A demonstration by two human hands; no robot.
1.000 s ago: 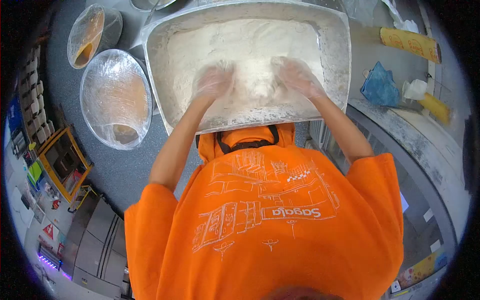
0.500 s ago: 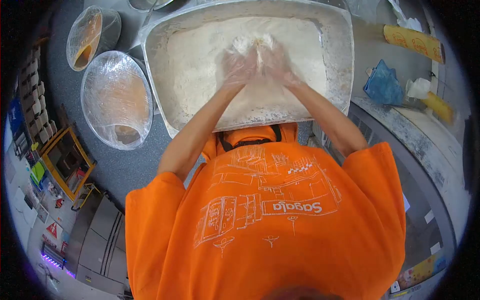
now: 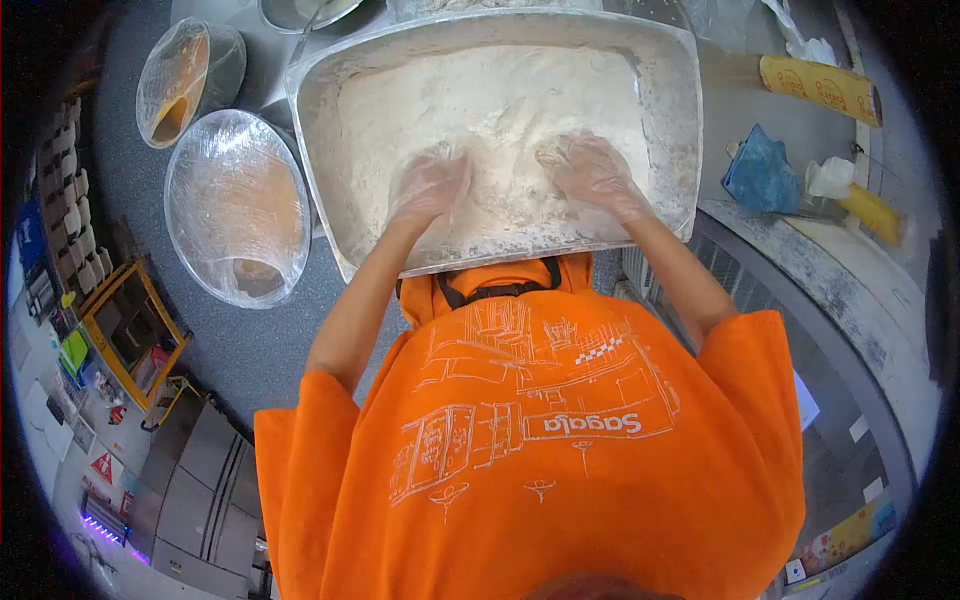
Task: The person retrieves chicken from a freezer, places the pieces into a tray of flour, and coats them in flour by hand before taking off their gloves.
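A large pale tub (image 3: pixel 668 150) holds a wide bed of white flour-like powder (image 3: pixel 430 90). My left hand (image 3: pixel 433 186) and my right hand (image 3: pixel 594 172) both wear clear plastic gloves. They rest apart in the near half of the powder, with a disturbed, lumpy patch between them. The left hand's fingers are bent but loose, their tips partly sunk in the powder. Fingers of the right hand point inward, and yellowish, floury matter coats their tips. No held object shows in either hand; anything under the fingers is hidden.
Film-covered oval containers (image 3: pixel 238 205) stand at left, one with a yellowish content (image 3: pixel 172 120). A metal bowl (image 3: pixel 310 12) sits behind the tub. To the right lie a blue cloth (image 3: pixel 762 172), a printed yellow roll (image 3: pixel 818 88) and another yellow roll (image 3: pixel 872 212).
My hands were together over a floury clump near the tub's middle. They have parted to left and right and come down closer to me; the clump no longer shows between them.
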